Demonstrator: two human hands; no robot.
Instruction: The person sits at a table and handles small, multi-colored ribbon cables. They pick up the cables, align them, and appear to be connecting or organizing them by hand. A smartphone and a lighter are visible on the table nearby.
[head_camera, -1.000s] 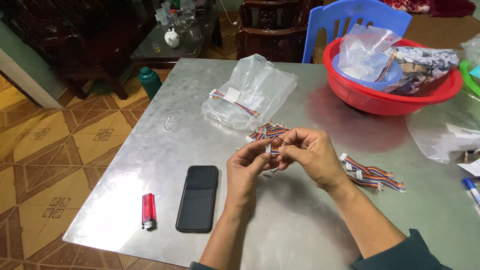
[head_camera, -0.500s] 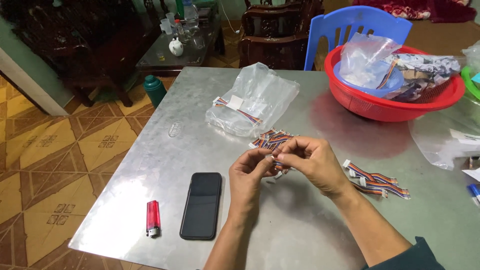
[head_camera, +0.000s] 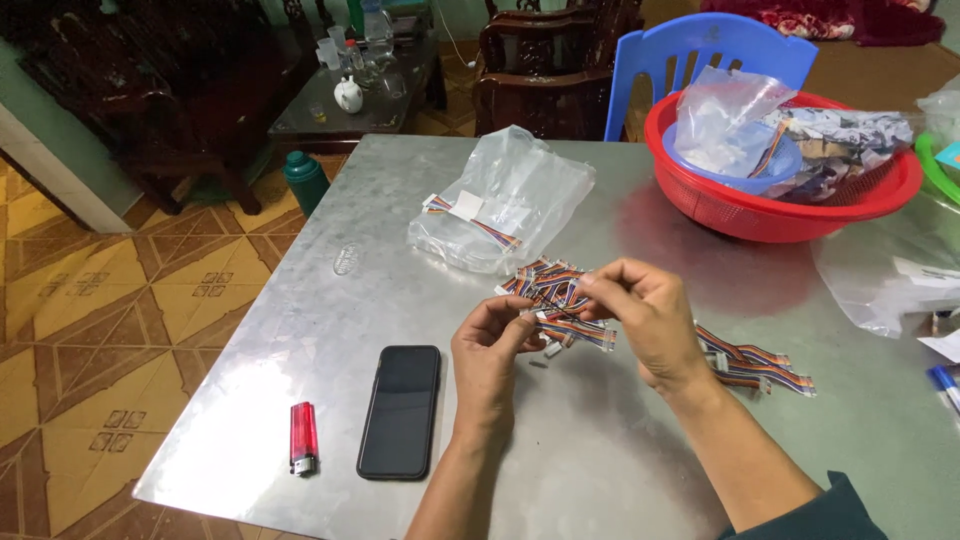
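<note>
Right hand (head_camera: 645, 315) and left hand (head_camera: 490, 350) apparently pinch half-hidden ribbon cable (head_camera: 572, 330).

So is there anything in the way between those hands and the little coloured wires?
Nothing visible. Both the left hand and the right hand already pinch a bundle of coloured wires between their fingertips, just above the metal table. More wires lie loose beside the right wrist.
</note>
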